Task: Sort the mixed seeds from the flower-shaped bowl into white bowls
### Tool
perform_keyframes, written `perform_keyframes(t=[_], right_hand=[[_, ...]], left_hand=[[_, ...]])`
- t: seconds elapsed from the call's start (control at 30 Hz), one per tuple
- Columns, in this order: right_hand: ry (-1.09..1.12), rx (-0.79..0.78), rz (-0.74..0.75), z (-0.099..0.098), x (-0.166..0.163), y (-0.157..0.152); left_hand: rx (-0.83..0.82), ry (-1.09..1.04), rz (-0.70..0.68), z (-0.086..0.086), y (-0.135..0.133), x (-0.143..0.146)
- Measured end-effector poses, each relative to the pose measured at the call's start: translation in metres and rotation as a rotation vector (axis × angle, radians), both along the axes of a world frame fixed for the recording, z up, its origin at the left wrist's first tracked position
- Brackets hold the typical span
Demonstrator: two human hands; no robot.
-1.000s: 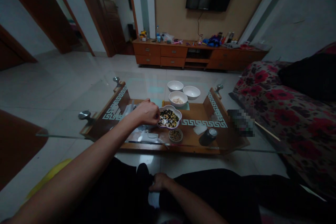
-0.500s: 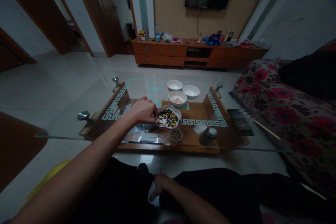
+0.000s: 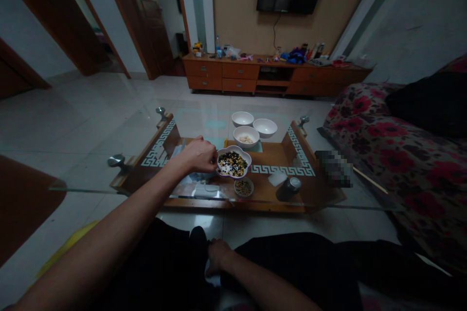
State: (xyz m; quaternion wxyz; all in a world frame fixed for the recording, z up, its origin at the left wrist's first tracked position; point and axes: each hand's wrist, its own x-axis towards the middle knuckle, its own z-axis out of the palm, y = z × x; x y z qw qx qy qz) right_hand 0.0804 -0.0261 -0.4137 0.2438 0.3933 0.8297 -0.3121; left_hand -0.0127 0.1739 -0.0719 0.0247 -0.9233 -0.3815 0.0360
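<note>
My left hand (image 3: 202, 155) is closed, its curled fingers at the left rim of a white flower-shaped bowl (image 3: 250, 161). Mixed black, yellow, green and white beans (image 3: 233, 163) fill that bowl. The fingertips are hidden, so I cannot make out what they pinch. Low over my lap, my right hand (image 3: 218, 256) has its fingers curled downward; what is in them is dark and unclear. Just in front of the flower-shaped bowl stands a small round dish (image 3: 243, 187) of mixed beans. Behind it, a white bowl (image 3: 246, 136) contains a few pale pieces.
Two more white bowls (image 3: 242, 118) (image 3: 265, 128) stand farther back on the glass table (image 3: 91, 175). A dark can (image 3: 289, 189) and a white tissue (image 3: 278, 179) are at front right. A flowered sofa (image 3: 383, 150) borders the right side; a cluttered TV cabinet (image 3: 239, 77) stands behind.
My left hand has shifted very slightly down and left, staying beside the bowl. My right hand has moved a little to the left and turned, covering more of the white patch under it.
</note>
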Motion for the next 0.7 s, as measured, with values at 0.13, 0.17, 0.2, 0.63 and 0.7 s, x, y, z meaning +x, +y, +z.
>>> perform_keyframes(t=[0.13,0.17,0.2,0.63,0.7], right_hand=[[-0.025,-0.040,-0.136,0.004,0.001,0.005],[-0.031,-0.059,-0.152,0.005,0.001,0.006],[-0.038,-0.075,-0.154,0.006,0.001,0.008],[-0.037,-0.098,-0.143,0.010,0.006,0.006],[-0.054,-0.118,-0.140,0.010,0.006,0.009]], left_hand=[[-0.018,0.043,0.034,0.002,-0.002,0.002],[-0.020,0.045,0.036,0.002,-0.002,0.002],[-0.020,0.044,0.036,0.001,-0.002,0.002],[0.056,0.007,0.032,-0.010,0.003,0.002],[0.049,0.001,0.026,-0.012,0.004,0.003]])
